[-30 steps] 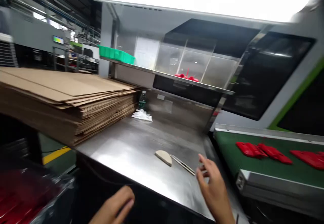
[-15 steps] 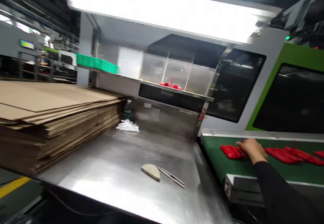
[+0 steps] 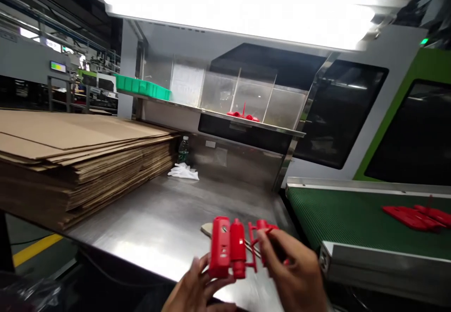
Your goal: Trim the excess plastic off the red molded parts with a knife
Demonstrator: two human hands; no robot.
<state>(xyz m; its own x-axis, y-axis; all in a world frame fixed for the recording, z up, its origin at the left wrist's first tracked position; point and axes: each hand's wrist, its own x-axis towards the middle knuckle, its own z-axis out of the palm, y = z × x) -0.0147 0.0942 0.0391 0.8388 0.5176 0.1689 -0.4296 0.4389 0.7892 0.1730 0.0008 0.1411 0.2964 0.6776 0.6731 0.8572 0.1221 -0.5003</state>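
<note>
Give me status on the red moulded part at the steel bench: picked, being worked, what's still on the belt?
Picked: the red moulded part is off the belt, above the steel bench. In hand: left hand grips its blocky end, right hand holds the thin runner side. Left: more red parts lie on the green conveyor. The stack of flat cardboard sits unfolded.

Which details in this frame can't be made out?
- Red plastic part, head view: its right end is hidden behind the right hand.
- Left hand: cut off by the bottom edge.
- Tan piece on the steel table: mostly covered by the part.
- Red parts on the conveyor: blurred.
</note>
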